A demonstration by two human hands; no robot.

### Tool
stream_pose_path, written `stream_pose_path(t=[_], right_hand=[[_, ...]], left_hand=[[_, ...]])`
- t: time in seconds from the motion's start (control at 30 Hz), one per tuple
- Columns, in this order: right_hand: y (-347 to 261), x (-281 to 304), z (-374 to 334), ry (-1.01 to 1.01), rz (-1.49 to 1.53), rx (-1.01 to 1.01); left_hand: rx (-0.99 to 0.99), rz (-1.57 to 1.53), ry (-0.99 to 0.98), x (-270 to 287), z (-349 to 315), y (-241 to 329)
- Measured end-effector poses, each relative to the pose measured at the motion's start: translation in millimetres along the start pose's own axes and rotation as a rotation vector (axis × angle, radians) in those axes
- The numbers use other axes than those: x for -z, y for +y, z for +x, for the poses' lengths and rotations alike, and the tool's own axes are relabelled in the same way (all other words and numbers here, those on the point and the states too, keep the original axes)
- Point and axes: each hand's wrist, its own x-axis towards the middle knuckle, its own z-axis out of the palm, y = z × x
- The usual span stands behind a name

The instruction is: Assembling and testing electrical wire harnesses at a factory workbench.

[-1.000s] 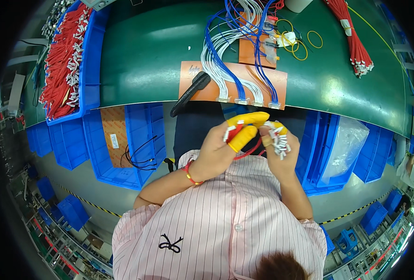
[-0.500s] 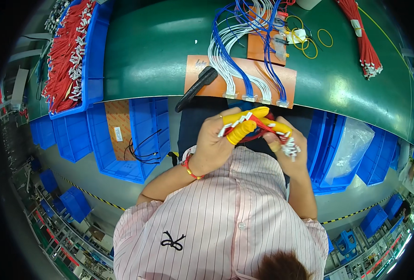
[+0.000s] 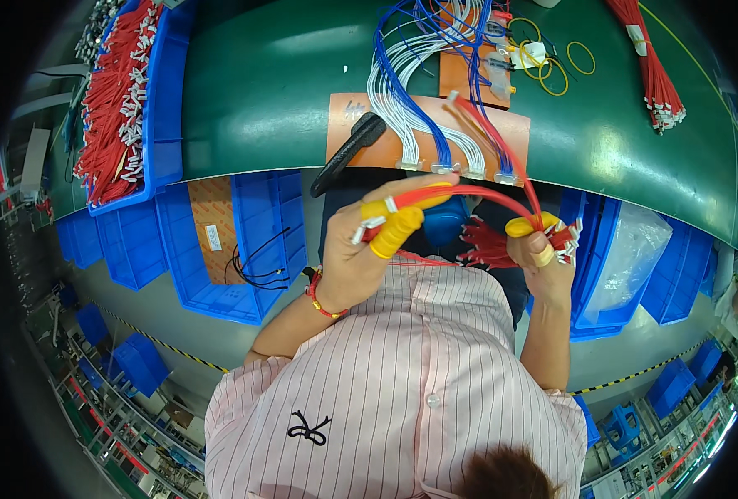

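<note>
Yellow finger cots cover some fingertips of both my hands. My left hand (image 3: 355,254) is closed on a few red wires with white end connectors, pinched between thumb and fingers. In my right hand (image 3: 545,264) is a bundle of red wires (image 3: 490,243), its white connectors fanning out on both sides of the grip. Red strands arch across between the two hands, and one red wire (image 3: 495,133) loops up over the orange board's edge. Both hands are in front of my striped shirt, just short of the green table (image 3: 252,108).
An orange board (image 3: 348,116) carries white and blue wires (image 3: 402,91) and a black-handled tool (image 3: 348,154). Yellow rubber bands (image 3: 581,58) lie behind it, with a tied red wire bundle (image 3: 648,75) farther right. A blue bin (image 3: 168,108) of red wires stands left; blue crates (image 3: 273,241) sit below.
My hands have moved apart, the left going left and the right going right. The red wires, bunched together before, now stretch between them, and one wire loops upward.
</note>
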Motion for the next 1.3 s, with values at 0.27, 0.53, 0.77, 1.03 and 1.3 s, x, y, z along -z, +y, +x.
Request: stream_pose_path(t=[0.27, 0.53, 0.77, 1.03, 1.3], right_hand=[[-11.1, -20.8, 0.4, -0.084, -0.649, 0.235], [7.2, -17.2, 6.2, -0.196, -0.964, 0.686], [12.2, -17.4, 1.9, -0.136, -0.989, 0.604], [-13.3, 4.8, -1.0, 0.064, -0.351, 0.001], [-12.3, 3.9, 11.9, -0.038, 0.472, 0.035]], left_hand=[[0.181, -0.286, 0.092, 0.5, 0.6, 0.2], [0.213, -0.333, 0.098, 4.6, 2.1, -2.1], [0.200, -0.331, 0.123, 5.8, -1.5, -5.8], [0.273, -0.519, 0.216, 10.7, -3.2, -10.7], [0.371, -0.308, 0.113, 2.2, -4.3, -26.9]])
